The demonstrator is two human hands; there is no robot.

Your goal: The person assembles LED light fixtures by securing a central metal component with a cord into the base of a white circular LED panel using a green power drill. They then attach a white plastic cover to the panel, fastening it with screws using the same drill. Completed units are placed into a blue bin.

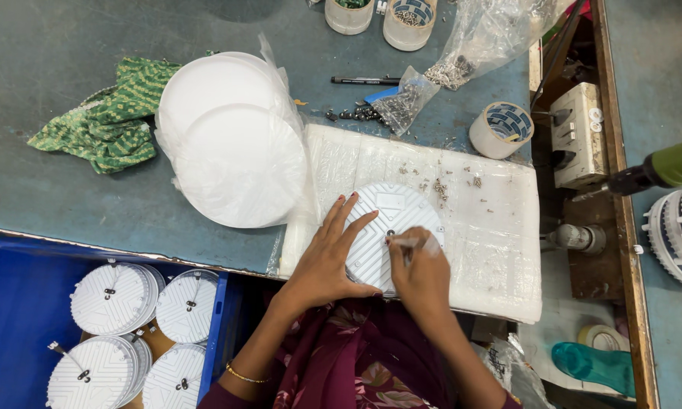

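Left hand (327,257) flat, open on one ribbed white disc (392,227); right hand (419,271) pinching small tool (403,244); four discs in blue crate (11,318).

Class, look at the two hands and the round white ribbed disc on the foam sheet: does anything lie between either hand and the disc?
Nothing visible: the left hand rests directly on the disc, and the right hand touches it.

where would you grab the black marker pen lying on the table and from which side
Grip the black marker pen around the middle of its barrel, coming straight down from above with the fingers closing across its width. It lies flat and lengthwise left to right on the bare table, so the long sides are open, while its right end sits close to the small bag of screws, leaving less room there.
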